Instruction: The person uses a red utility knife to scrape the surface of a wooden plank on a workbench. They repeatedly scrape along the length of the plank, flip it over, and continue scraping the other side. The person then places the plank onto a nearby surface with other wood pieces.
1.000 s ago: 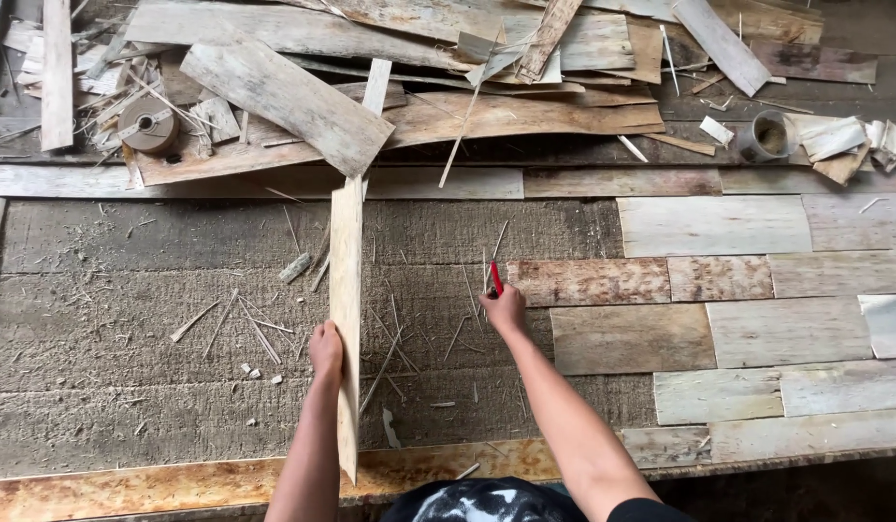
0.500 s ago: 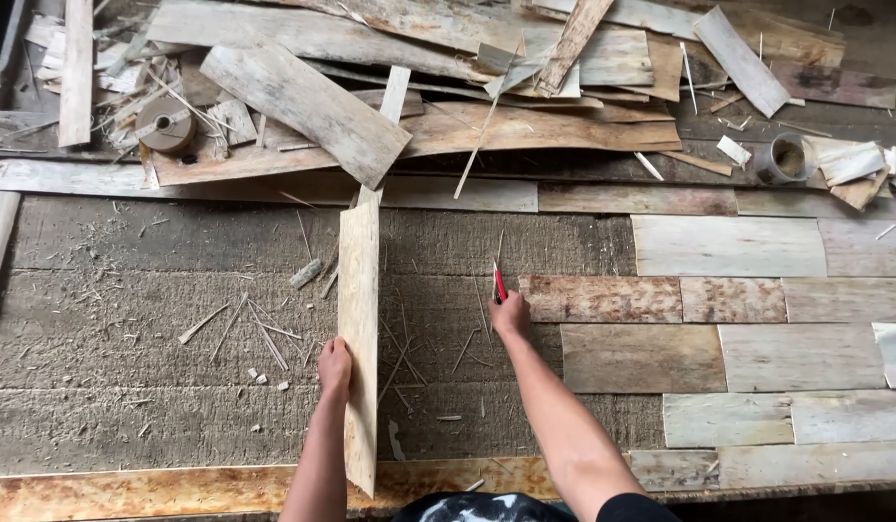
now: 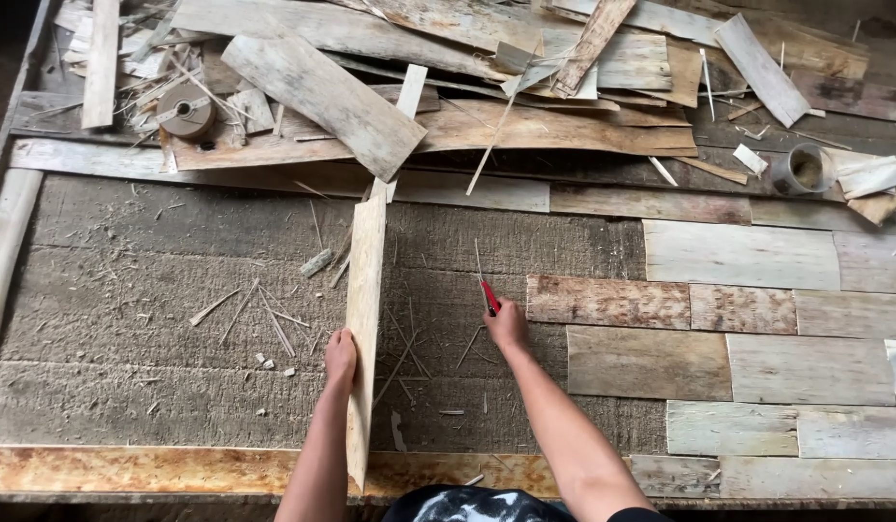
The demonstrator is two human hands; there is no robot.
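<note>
Long wood strip (image 3: 364,319): stood on edge on fibre board (image 3: 129,319), running away from the person; L hand (image 3: 340,356) clamped on its left side near the near end, arm straight. Red-handled cutter (image 3: 489,295): in R hand (image 3: 507,324), fingers closed round it, tip on board, just left of laid veneer pieces (image 3: 607,302).

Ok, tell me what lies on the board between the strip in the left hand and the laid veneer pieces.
Only loose splinters and the right hand with its red tool lie between the strip, held by the left hand, and the laid veneer pieces.
</note>
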